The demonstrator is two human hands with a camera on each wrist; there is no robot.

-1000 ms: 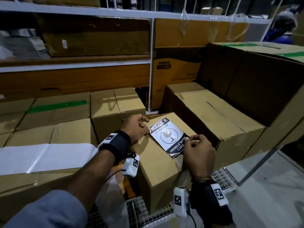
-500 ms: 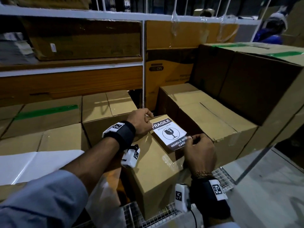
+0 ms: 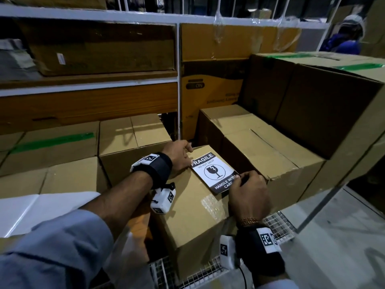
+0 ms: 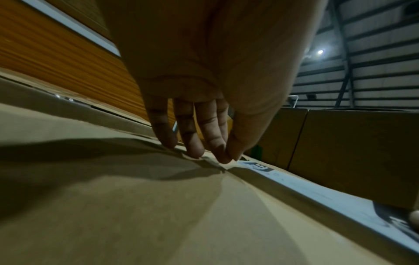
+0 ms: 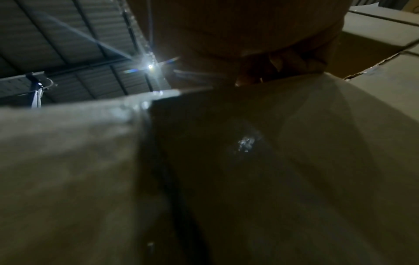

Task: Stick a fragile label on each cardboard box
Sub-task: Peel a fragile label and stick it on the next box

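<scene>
Warehouse: stacked cartons [image 3: 260,142], metal shelving [image 3: 178,80].

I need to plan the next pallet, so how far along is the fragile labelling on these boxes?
Done: no finished box shows; none of the neighbouring boxes, such as the box to the right, has a label on any visible face. In hand: the fragile label lies on the front box, with the left hand at its upper corner and the right hand at its lower edge. Left: pressing it flat, then every other box.

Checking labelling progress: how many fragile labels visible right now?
1. The fragile label lies on top of the cardboard box, between the left hand and right hand. Other boxes' hidden faces may carry more.
</scene>
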